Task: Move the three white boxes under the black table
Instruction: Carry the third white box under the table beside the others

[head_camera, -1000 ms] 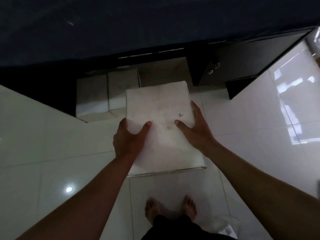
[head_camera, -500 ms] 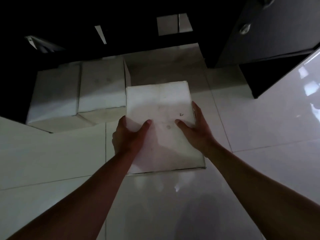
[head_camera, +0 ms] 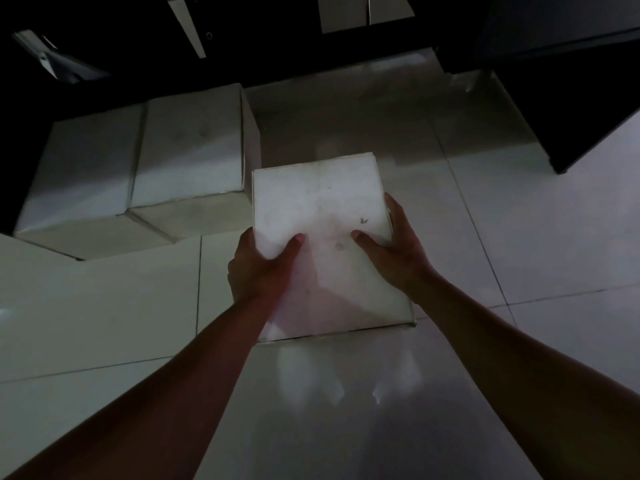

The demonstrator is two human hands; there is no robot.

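Both hands grip the third white box [head_camera: 322, 216] at its sides: left hand [head_camera: 258, 268] and right hand [head_camera: 398, 251], thumbs on top. Box sits on tile floor [head_camera: 104, 306], beside two white boxes [head_camera: 138, 168] under black table [head_camera: 104, 39].

Under the black table [head_camera: 104, 88], bare tiled floor [head_camera: 363, 123] lies open ahead of the held white box [head_camera: 318, 216], running back to the dark rear edge. On the left, two white boxes [head_camera: 194, 147] stand side by side (touching each other), the nearer just beside the held one. On the right a dark cabinet [head_camera: 571, 109] bounds the gap.
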